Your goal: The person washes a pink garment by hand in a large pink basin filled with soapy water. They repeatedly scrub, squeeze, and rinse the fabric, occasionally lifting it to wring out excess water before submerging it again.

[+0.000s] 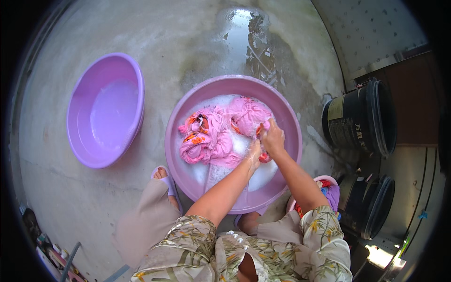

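A large pink plastic basin (179, 102) stands before me, with suds (241, 142) and wet pink fabric printed with orange and dark patches (208, 141) inside. My right hand (274, 139) grips a bunched part of this fabric on the basin's right side, and a pink fold pokes out above the fingers. Just below and left of it, my wet left hand (254, 154) is closed on the same bunch; its fingers are partly hidden. The main heap lies to the left of both hands. On the near side a flat pink panel (225, 202) slopes down into the suds.
An oval purple basin (105, 116) stands to the left on the concrete floor (155, 42). Two black buckets (352, 120) (366, 204) line the right side. A small pink tub (331, 179) of coloured cloth sits by my right arm. Water (239, 38) pools beyond the basin.
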`<state>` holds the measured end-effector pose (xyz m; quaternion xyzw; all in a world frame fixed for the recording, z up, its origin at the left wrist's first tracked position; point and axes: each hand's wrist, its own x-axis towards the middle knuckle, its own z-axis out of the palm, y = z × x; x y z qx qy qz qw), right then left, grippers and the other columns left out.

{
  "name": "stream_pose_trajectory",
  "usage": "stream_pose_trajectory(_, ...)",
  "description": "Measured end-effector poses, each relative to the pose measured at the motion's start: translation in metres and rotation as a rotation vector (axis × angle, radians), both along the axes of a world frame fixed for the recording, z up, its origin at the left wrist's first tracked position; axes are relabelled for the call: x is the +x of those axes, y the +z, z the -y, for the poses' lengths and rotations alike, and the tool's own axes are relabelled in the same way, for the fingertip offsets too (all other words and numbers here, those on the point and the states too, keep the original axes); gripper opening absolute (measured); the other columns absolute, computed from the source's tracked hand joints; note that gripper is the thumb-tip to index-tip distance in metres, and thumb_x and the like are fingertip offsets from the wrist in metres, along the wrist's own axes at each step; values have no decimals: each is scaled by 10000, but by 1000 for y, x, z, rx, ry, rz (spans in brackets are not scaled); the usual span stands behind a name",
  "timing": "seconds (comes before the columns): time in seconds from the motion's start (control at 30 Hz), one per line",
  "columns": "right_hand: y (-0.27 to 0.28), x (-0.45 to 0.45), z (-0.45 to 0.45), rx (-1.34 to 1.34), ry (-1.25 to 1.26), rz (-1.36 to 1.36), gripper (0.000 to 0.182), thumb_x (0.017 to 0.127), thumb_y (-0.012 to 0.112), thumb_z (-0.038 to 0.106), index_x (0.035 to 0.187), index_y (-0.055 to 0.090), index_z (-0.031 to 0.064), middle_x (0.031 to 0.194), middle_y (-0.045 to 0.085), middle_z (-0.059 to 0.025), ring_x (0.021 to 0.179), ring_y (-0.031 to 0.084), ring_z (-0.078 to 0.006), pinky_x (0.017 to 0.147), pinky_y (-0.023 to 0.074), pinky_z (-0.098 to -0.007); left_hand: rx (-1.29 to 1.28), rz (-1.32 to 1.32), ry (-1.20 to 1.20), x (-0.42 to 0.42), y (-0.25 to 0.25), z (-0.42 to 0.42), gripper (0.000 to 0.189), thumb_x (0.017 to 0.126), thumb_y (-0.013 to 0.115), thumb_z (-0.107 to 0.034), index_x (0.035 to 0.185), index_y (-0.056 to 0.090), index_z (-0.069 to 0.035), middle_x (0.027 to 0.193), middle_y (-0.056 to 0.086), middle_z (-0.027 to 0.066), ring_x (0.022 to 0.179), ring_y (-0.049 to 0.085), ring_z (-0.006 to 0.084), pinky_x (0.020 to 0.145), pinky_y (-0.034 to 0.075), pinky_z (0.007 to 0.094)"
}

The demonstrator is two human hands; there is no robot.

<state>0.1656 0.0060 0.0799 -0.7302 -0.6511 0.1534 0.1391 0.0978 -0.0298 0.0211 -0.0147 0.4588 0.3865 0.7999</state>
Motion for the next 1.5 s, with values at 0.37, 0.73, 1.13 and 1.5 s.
stream_pose_trajectory(0.37, 30, -2, 19, 116, 114, -226, 286, 839, 625, 289, 902, 505, 37, 734, 593, -222, 717, 583, -427, 607, 440, -474, -140, 612, -7, -5, -12, 11, 620, 882, 459, -545, 1290, 360, -90, 1155, 501, 191, 1030, 537, 370, 890, 453, 521)
stream_pose_trajectory(0.73, -3, 31, -8, 161, 15, 96, 220, 799, 613, 153, 954, 494, 52, 731, 603, -193, 696, 595, -410, 627, 456, -495, 18, 383, 74, 8, 6, 0, 330, 960, 451, -233, 1246, 492, -73, 1167, 591, 89, 1044, 594, 243, 868, 514, 389)
stream_pose_trajectory(1.13, -8, 35, -19, 77, -19, 121, 212, 817, 546, 184, 992, 492, 78, 829, 634, -196, 766, 611, -410, 651, 449, -513, 140, 294, -39, 6, -3, 10, 375, 984, 373, -290, 1258, 440, -44, 1148, 571, 111, 1026, 584, 228, 893, 485, 375)
stream_pose_trajectory(1.5, 32, -27, 83, 270, 328, -406, 203, 691, 693, 143, 811, 550, 64, 757, 539, -144, 728, 568, -311, 633, 441, -397, 94, 659, -260, -37, 1, -11, 552, 875, 496, -552, 1035, 557, -28, 896, 620, 123, 806, 631, 249, 758, 527, 375)
